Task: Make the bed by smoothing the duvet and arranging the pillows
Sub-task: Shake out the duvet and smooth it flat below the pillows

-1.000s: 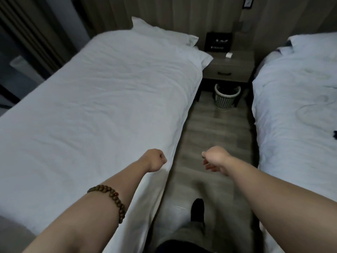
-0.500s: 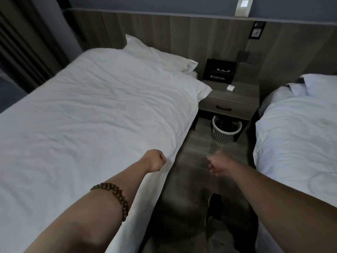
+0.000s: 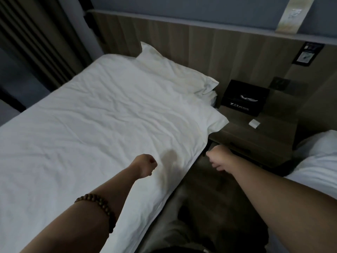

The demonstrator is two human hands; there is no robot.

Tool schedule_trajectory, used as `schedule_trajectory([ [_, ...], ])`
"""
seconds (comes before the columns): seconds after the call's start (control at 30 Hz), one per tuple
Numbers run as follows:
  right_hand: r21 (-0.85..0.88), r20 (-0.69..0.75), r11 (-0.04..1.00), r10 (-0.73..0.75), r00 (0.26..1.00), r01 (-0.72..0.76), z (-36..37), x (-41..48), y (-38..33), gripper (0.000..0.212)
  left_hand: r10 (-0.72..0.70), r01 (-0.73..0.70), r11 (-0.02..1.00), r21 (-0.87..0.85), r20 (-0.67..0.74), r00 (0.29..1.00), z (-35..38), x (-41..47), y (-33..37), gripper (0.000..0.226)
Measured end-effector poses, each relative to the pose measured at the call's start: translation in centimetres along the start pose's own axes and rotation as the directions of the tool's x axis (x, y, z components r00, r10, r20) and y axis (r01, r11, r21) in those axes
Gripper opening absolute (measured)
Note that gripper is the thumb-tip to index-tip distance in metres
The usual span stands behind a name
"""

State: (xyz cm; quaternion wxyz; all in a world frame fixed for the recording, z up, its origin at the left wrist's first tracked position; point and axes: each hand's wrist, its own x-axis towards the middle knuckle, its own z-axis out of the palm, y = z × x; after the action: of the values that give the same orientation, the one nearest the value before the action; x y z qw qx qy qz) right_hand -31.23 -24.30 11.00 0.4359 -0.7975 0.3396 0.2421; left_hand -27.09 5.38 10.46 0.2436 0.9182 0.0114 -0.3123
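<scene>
Bare arms, one beaded bracelet (image 3: 101, 203).
Round dark-brown wooden beads circle the left forearm; the left hand (image 3: 145, 166) and right hand (image 3: 218, 159) are bare; dark, blurred clothing (image 3: 171, 236) shows at the bottom edge.

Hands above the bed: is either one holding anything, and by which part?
Nothing is held. The left hand is a bare fist over the duvet; the right hand, blurred, has its fingers curled on nothing near the nightstand.
</scene>
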Motion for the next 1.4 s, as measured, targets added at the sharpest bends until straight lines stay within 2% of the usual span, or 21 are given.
schedule_trajectory([
  [0.13, -0.056, 0.050, 0.998, -0.002, 0.999, 0.005, -3.3, 7.1, -3.8, 0.022, -0.021, 0.021, 0.999, 0.033, -0.021, 1.000, -2.5, 7.7, 3.5, 0.019],
  [0.3, -0.111, 0.000, 0.994, 0.012, 1.000, -0.012, -7.3, 15.7, -8.7, 0.022, 0.021, -0.020, 0.999, 0.029, -0.026, 0.999, -6.0, 18.8, 8.8, 0.023],
  [0.4, -0.191, 0.023, 0.981, 0.037, 0.999, -0.032, -9.3, 20.1, -11.2, 0.023, 0.055, -0.054, 0.996, 0.069, -0.006, 0.998, -8.3, 24.0, 12.7, 0.021],
  [0.53, -0.413, 0.095, 0.910, -0.009, 0.995, 0.048, -12.1, 25.2, -14.4, 0.026, 0.130, -0.133, 0.971, 0.199, 0.024, 0.991, -11.2, 30.3, 19.0, 0.026],
  [0.67, -0.480, 0.080, 0.877, 0.021, 0.997, 0.020, -13.8, 31.5, -17.2, 0.041, 0.151, -0.150, 0.948, 0.279, 0.018, 0.988, -12.4, 36.4, 24.8, 0.031],
  [0.8, -0.596, 0.111, 0.798, -0.028, 0.993, 0.089, -15.2, 38.7, -19.3, 0.041, 0.207, -0.203, 0.908, 0.368, 0.028, 0.978, -12.0, 42.8, 28.6, 0.029],
  [0.9, -0.671, 0.117, 0.737, -0.008, 0.993, 0.085, -15.7, 43.6, -20.1, 0.041, 0.163, -0.164, 0.912, 0.377, 0.034, 0.986, -11.0, 47.9, 31.0, 0.029],
  [1.0, -0.619, 0.150, 0.784, 0.060, 0.987, 0.046, -15.2, 48.1, -19.1, 0.049, 0.140, -0.172, 0.858, 0.484, 0.103, 0.985, -8.9, 52.7, 33.1, 0.037],
  [1.1, -0.478, 0.187, 0.878, 0.092, 0.978, 0.009, -14.3, 52.0, -17.0, 0.064, 0.138, -0.191, 0.794, 0.577, 0.134, 0.981, -6.4, 57.0, 34.3, 0.048],
  [1.2, -0.442, 0.304, 0.897, 0.147, 0.941, 0.003, -12.8, 54.9, -14.5, 0.089, 0.106, -0.199, 0.745, 0.637, 0.182, 0.978, -3.5, 60.4, 34.2, 0.061],
  [1.23, -0.448, 0.338, 0.894, 0.164, 0.927, 0.005, -12.4, 55.3, -13.9, 0.090, 0.094, -0.207, 0.717, 0.666, 0.202, 0.975, -2.6, 61.2, 34.1, 0.064],
  [1.33, -0.464, 0.419, 0.882, 0.138, 0.897, 0.081, -12.1, 55.4, -12.9, 0.064, 0.086, -0.242, 0.617, 0.749, 0.242, 0.966, -0.6, 62.7, 34.3, 0.068],
  [1.4, -0.432, 0.477, 0.891, 0.093, 0.874, 0.142, -12.8, 55.0, -13.2, 0.056, 0.063, -0.276, 0.538, 0.796, 0.289, 0.955, -0.4, 62.8, 35.0, 0.055],
])
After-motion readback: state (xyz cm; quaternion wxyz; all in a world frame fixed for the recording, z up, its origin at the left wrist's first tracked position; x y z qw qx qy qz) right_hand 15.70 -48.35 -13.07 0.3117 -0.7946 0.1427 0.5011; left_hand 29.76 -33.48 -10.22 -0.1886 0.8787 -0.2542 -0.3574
